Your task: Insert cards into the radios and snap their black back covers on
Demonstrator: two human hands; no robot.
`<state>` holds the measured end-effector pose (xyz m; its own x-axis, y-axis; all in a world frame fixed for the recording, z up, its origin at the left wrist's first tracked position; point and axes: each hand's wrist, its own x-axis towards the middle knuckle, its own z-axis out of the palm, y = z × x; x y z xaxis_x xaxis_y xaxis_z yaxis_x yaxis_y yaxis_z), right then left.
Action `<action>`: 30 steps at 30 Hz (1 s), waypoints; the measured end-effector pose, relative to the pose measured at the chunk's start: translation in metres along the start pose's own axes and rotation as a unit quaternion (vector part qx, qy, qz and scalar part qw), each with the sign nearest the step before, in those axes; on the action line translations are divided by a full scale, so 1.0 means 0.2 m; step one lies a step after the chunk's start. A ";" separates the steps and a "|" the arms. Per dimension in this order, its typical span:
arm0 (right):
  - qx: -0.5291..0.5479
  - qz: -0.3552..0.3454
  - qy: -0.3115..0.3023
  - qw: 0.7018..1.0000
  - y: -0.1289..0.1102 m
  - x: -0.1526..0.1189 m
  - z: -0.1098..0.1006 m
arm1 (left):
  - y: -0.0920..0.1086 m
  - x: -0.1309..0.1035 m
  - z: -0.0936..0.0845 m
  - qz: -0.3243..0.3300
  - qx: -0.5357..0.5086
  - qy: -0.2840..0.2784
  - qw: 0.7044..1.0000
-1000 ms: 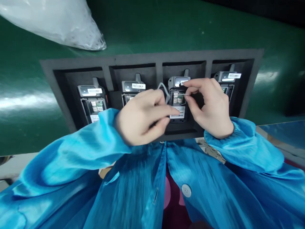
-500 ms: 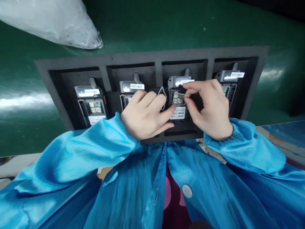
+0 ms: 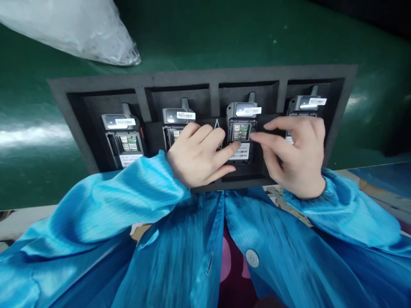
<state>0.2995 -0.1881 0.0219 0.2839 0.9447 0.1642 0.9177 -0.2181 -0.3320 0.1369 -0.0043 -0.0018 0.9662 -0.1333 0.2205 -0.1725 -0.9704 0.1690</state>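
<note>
Fingertips [image 3: 233, 147] of the left hand [image 3: 199, 158] are pressed on the label of the 3rd of 4 handsets [image 3: 241, 130], seemingly steadying it in the foam tray [image 3: 96, 83], while the right hand [image 3: 297, 156] is held empty beside it, fingers spread.

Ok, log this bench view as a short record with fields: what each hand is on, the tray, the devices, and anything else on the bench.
left hand: left hand rests by the third device, forefinger on its barcode label; a thin loop shows behind its fingers
right hand: right hand open, fingertips close beside the third device, holding nothing visible
tray: black foam tray with four compartments
devices: four upright black devices, one per compartment, backs open
surface: green bench
other: clear plastic bag at far left
</note>
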 end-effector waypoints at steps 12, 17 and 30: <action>-0.082 -0.056 -0.040 0.994 0.03 -0.06 0.03 | 0.01 0.00 -0.01 0.007 0.041 0.012 0.999; -0.077 0.002 -0.040 0.996 0.00 -0.03 0.01 | 0.01 0.03 -0.03 -0.024 0.059 -0.007 0.998; -0.087 0.012 -0.056 0.995 0.01 -0.02 0.04 | 0.04 0.08 -0.04 -0.066 0.114 -0.051 0.990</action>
<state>0.2975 -0.1898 0.0124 0.2817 0.9582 0.0498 0.9482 -0.2700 -0.1671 0.1487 -0.0131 0.0097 0.9937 -0.0107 0.1112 -0.0070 -0.9994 -0.0337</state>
